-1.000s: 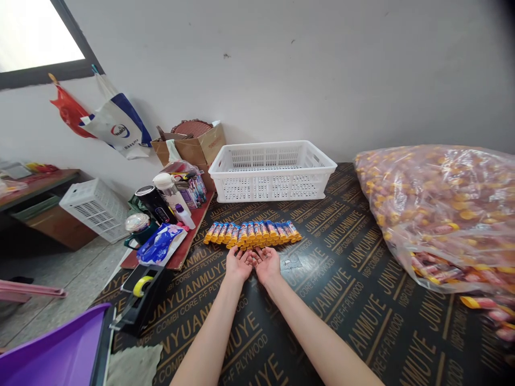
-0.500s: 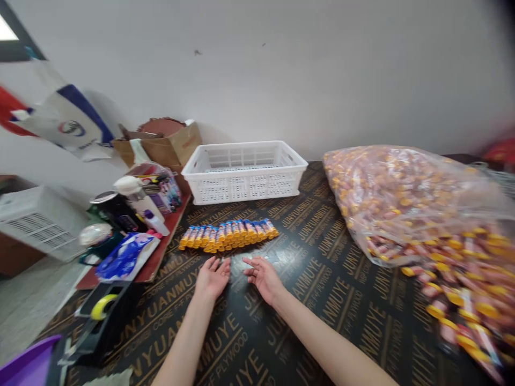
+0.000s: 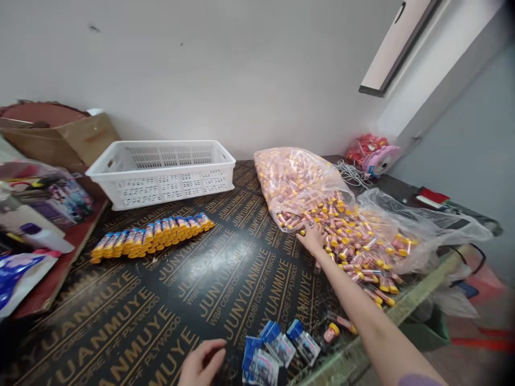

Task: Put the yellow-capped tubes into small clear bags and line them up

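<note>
My right hand (image 3: 311, 237) reaches into the near left side of a heap of small pink tubes with yellow caps (image 3: 350, 230), which spills from a clear plastic bag (image 3: 293, 177). Its fingertips are among the tubes, and what they hold is too small to make out. Low in the view, my left hand (image 3: 203, 363) is over the dark table, fingers curved and apart, holding nothing. Just right of it lie blue-topped clear packets (image 3: 259, 362). Stacked rows of yellow-capped tubes with blue ends (image 3: 153, 236) lie on the table's left part.
Behind the rows stands a white plastic basket (image 3: 173, 185). A cardboard box (image 3: 72, 136), bottles and a blue pouch (image 3: 20, 276) are at the left. A pink fan (image 3: 378, 161) and white cable (image 3: 354, 174) are at the back right.
The view has swung right. My right hand has gone from beside my left hand to the heap of tubes. My left hand is now low, near packets that have come into view.
</note>
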Tool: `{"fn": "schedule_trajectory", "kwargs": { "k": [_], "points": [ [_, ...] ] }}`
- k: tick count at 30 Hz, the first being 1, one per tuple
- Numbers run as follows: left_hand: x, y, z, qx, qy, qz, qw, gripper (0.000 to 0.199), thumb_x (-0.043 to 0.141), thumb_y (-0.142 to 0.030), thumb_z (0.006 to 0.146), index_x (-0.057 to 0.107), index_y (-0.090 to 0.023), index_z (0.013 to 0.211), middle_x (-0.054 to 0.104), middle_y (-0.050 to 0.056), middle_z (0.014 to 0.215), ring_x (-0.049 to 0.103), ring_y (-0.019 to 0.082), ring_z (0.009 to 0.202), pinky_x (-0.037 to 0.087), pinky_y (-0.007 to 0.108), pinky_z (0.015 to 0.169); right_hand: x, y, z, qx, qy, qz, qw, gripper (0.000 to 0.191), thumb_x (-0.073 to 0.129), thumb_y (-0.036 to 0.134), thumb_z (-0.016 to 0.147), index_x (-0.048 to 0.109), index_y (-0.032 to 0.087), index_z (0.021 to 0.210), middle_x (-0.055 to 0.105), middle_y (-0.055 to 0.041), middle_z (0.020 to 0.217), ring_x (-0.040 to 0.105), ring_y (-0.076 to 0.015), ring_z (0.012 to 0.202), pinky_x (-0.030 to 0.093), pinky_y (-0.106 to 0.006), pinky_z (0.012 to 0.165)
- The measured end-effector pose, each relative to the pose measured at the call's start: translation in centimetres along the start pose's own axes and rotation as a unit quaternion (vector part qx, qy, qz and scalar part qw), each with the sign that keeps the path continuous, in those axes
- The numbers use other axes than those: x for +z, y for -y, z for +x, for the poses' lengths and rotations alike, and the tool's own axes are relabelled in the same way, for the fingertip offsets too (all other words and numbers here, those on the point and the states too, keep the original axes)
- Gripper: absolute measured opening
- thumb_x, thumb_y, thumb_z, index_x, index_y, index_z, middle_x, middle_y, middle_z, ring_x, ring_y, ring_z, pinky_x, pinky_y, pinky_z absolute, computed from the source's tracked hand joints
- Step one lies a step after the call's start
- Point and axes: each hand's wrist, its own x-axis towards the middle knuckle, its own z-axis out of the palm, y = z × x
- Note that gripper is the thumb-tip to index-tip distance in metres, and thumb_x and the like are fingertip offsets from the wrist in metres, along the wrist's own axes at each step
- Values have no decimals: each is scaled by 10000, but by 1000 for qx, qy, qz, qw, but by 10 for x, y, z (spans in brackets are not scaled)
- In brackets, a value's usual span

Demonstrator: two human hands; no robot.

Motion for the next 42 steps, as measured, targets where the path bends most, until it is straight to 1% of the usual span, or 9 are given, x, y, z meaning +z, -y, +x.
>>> {"fn": "schedule_trajectory", "kwargs": {
  "k": [4, 9, 15, 23, 29, 32, 34, 37, 42],
  "points": [
    [44, 1, -16, 45, -54, 94, 993, 233, 702, -445, 648, 715, -252, 777, 607, 73, 790, 584, 250, 728, 447, 350, 730, 7, -3, 22, 7, 35, -100, 994, 364, 616, 392, 750, 618, 124, 997, 441, -242, 1242, 283, -403, 1257, 197, -614, 924],
    [63, -1, -31, 59, -93, 281, 953, 151, 587, -360, 768, 653, -225, 757, 561, 37, 794, 567, 206, 775, 395, 292, 722, 20, -15, 23, -2, 71, -184, 980, 414, 502, 378, 803, 587, 86, 1084, 428, -298, 1253, 309, -454, 1241, 236, -662, 870],
    [70, -1, -38, 61, -93, 391, 914, 178, 575, -373, 792, 628, -204, 775, 587, 15, 807, 551, 160, 735, 342, 251, 669, 27, -41, -32, -67, 97, -236, 965, 503, 360, 506, 858, 521, 145, 1170, 498, -223, 1178, 448, -381, 1119, 342, -575, 841],
    [78, 4, -35, 85, -116, 373, 917, 111, 620, -261, 767, 591, -188, 688, 618, 1, 740, 546, 154, 723, 316, 250, 674, 18, -50, -120, -219, 149, -223, 938, 510, 422, 519, 841, 475, 256, 1274, 490, -137, 1230, 431, -314, 1147, 363, -483, 868],
    [74, 4, -32, 89, -96, 412, 902, 92, 572, -227, 795, 623, -198, 725, 643, 27, 739, 560, 172, 730, 321, 257, 659, 7, -59, -145, -296, 189, -188, 917, 448, 508, 309, 765, 553, 237, 1205, 561, -114, 1170, 503, -287, 1084, 359, -468, 873],
    [73, 4, -32, 122, -92, 426, 892, 100, 560, -214, 795, 633, -199, 729, 652, 38, 745, 562, 182, 746, 336, 273, 686, 5, -60, -149, -314, 177, -165, 918, 375, 505, 293, 768, 605, 223, 1123, 552, -134, 1208, 449, -327, 1163, 318, -508, 900],
    [73, 5, -33, 151, -95, 412, 894, 98, 574, -204, 772, 625, -192, 689, 648, 39, 729, 557, 187, 752, 345, 280, 692, 4, -59, -150, -328, 174, -112, 922, 316, 520, 281, 761, 635, 207, 1046, 552, -150, 1216, 431, -354, 1179, 297, -533, 901],
    [75, 4, -32, 171, -116, 335, 919, 95, 598, -143, 693, 575, -175, 606, 624, 33, 689, 549, 179, 724, 360, 274, 668, 2, -52, -150, -350, 195, -34, 915, 193, 544, 244, 750, 648, 212, 910, 630, -108, 1072, 525, -311, 1052, 318, -495, 881],
    [73, -4, -23, 92, -86, -29, 992, 171, 616, -111, 593, 463, -178, 561, 578, -19, 561, 544, 119, 557, 412, 235, 585, 1, -37, -156, -339, 207, 9, 918, 88, 610, 292, 741, 633, 209, 761, 635, -62, 836, 554, -264, 907, 387, -415, 818]
  ]
}}
